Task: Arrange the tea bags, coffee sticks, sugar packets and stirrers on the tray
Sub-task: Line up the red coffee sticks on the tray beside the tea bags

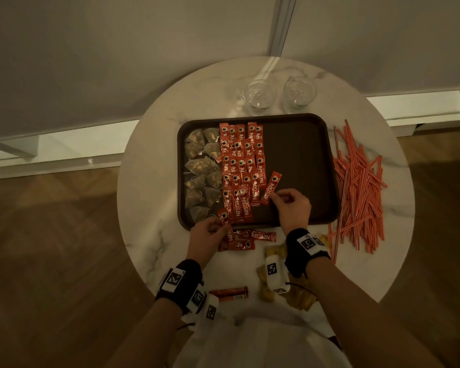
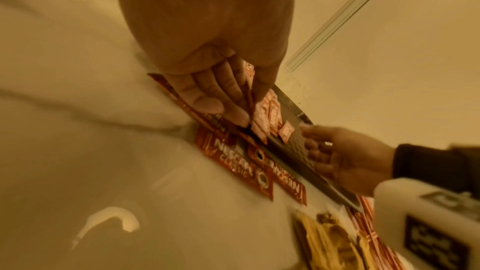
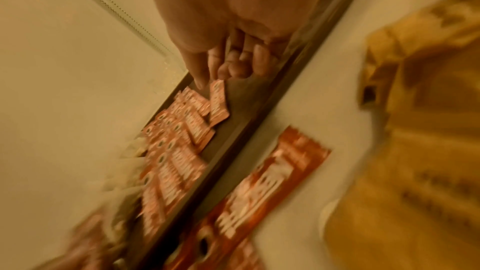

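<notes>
While left hand (image 1: 207, 231) fingers pinch another, right hand (image 1: 292, 205) fingers pinch a coffee stick (image 1: 271, 188), long axis tilted up-right.

Red coffee sticks (image 1: 239, 166) read "NESCAFÉ CLASSIC", apparently.

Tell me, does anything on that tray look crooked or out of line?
Yes. One coffee stick lies tilted on the tray, apart from the upright rows of coffee sticks; the right hand holds its lower end. The tea bags look orderly.
</notes>
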Demonstrator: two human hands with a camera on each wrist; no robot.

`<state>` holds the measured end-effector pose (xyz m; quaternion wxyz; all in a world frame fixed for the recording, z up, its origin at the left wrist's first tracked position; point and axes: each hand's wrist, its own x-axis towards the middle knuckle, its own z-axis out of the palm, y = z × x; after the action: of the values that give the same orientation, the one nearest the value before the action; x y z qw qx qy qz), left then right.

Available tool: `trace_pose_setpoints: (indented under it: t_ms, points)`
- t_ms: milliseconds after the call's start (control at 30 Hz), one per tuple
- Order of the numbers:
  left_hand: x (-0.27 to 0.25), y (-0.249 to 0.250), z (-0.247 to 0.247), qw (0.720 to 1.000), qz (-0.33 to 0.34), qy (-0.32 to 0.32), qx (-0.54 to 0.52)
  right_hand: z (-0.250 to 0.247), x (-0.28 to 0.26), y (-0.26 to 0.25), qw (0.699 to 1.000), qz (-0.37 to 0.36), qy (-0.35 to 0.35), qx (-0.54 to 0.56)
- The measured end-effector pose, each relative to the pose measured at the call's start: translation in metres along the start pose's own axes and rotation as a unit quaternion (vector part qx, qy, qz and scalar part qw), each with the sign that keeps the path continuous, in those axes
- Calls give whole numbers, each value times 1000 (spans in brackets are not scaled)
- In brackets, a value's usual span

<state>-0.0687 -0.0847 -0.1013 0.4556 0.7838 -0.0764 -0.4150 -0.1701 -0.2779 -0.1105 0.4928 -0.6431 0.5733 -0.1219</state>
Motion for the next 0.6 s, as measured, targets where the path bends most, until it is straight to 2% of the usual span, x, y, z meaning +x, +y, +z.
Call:
trace_pose_setpoints:
  t_ms: [67, 267, 433, 600]
  points:
    - [1, 6, 1, 1000, 2, -2, -3, -5, 11, 4, 1000, 5, 4, -25]
    - [7, 24, 5, 1000, 20, -14, -10, 1, 29, -5, 994, 7, -46, -101]
    - [11, 20, 8, 1000, 9, -14, 15, 2, 31, -4, 994, 28, -48, -89]
    - [13, 19, 13, 999, 23, -16, 29, 4, 29, -2, 995, 11, -43, -91]
